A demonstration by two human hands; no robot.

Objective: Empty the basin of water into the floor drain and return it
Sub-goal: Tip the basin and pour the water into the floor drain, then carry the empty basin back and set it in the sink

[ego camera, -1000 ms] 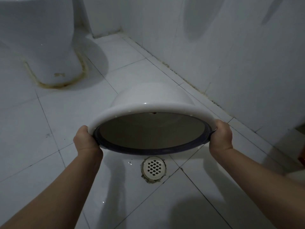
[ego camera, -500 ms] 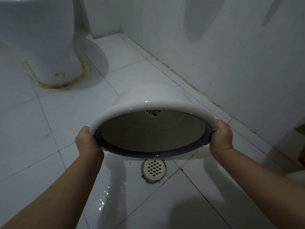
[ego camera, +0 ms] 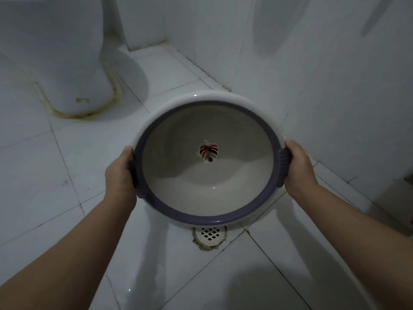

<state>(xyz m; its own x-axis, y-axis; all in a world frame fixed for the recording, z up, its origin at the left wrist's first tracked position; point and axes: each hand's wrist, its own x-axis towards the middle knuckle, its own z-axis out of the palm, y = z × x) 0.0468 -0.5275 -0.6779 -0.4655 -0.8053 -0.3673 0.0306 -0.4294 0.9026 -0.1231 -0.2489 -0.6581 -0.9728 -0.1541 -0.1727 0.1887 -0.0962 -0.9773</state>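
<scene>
A round white basin [ego camera: 201,189] with a purple rim and a leaf print at its bottom is held in the air, its mouth tilted toward me. No water shows inside it. My left hand [ego camera: 119,175] grips the purple handle on its left side. My right hand [ego camera: 298,166] grips the handle on its right side. The white round floor drain [ego camera: 209,236] sits in the tiled floor just below the basin's near edge, partly covered by it. The tiles near the drain look wet and glossy.
A white toilet base [ego camera: 67,63] with a stained seal stands at the far left. A white tiled wall [ego camera: 324,86] runs along the right, close to the basin. The floor [ego camera: 44,175] is white tile with dark grout lines.
The basin has been turned back from nearly upside down, so its inside and leaf print now face me. Both hands kept their grip on the handles.
</scene>
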